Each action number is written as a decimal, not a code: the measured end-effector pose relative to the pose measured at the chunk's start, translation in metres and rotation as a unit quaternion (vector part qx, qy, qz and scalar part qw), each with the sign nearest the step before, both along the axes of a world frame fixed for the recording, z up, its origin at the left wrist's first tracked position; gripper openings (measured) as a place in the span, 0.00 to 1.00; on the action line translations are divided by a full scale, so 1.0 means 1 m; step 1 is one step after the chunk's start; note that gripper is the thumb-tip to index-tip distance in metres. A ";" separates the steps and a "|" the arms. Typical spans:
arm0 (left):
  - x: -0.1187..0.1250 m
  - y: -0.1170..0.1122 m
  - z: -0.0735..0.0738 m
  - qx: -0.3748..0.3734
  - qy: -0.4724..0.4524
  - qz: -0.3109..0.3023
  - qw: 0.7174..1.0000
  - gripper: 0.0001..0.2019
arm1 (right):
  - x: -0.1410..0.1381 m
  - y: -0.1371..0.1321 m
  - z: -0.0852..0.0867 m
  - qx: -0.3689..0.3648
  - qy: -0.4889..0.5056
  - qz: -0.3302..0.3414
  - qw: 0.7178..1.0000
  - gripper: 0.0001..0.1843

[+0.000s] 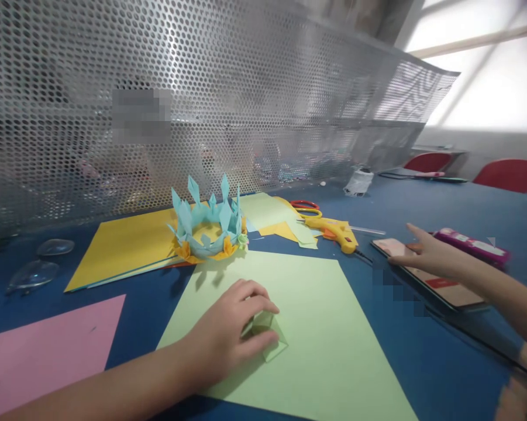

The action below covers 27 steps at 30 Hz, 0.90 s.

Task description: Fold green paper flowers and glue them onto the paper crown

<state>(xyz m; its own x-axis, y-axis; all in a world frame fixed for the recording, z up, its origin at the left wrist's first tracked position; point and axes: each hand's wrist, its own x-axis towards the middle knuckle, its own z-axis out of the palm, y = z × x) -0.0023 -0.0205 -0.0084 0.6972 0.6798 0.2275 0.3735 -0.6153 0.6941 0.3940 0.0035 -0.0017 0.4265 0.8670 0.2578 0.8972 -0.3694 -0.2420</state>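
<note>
My left hand (pixel 230 330) rests on a large light green paper sheet (pixel 324 339) and its fingers are closed round a small folded light green paper piece (pixel 269 338). My right hand (pixel 425 252) reaches out to the right, index finger stretched over a phone (pixel 430 275) lying flat on the blue table (pixel 421 362), touching its screen or just above it. It holds nothing. A light blue folded paper crown (pixel 208 225) with yellow bits at its base stands just beyond the green sheet.
Yellow paper sheets (pixel 123 245) lie behind the crown, a pink sheet (pixel 44 351) at front left. Scissors (pixel 307 207), a yellow glue gun (pixel 340 233) and a pink case (pixel 471 245) lie at right. A perforated metal screen (pixel 202 88) closes the back. Red chairs (pixel 509 174) stand far right.
</note>
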 end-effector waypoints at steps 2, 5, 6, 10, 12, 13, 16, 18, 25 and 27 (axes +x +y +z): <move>0.000 -0.001 0.000 0.004 0.001 0.003 1.000 0.11 | -0.008 -0.003 0.008 -0.024 0.026 0.001 0.999 0.17; 0.000 -0.002 0.000 0.011 0.004 0.024 1.000 0.14 | -0.034 -0.010 0.025 -0.016 0.039 0.038 0.998 0.32; 0.000 -0.003 0.000 0.015 0.005 0.036 0.999 0.15 | -0.047 -0.012 0.029 -0.003 0.042 0.067 0.997 0.33; 0.002 -0.003 -0.001 0.024 0.015 0.086 0.996 0.16 | -0.105 -0.026 0.038 -0.020 0.098 0.251 0.963 0.17; 0.002 -0.002 -0.001 0.018 0.022 0.094 0.995 0.12 | -0.134 -0.033 0.038 -0.044 0.127 0.348 0.928 0.14; 0.002 -0.001 -0.001 0.013 0.025 0.090 0.996 0.09 | -0.147 -0.036 0.037 -0.064 0.166 0.407 0.896 0.15; 0.003 0.001 0.002 -0.008 0.025 0.062 0.998 0.08 | -0.178 -0.040 0.030 -0.120 0.232 0.491 0.831 0.11; 0.003 0.002 0.004 -0.024 0.021 0.055 0.998 0.07 | -0.189 -0.040 0.022 -0.121 0.231 0.519 0.814 0.07; 0.004 0.000 0.004 -0.058 0.007 0.074 0.996 0.06 | -0.187 -0.035 0.002 -0.110 0.253 0.523 0.806 0.05; 0.004 -0.002 0.004 -0.061 0.007 0.079 0.995 0.05 | -0.187 -0.036 0.003 -0.115 0.273 0.505 0.811 0.05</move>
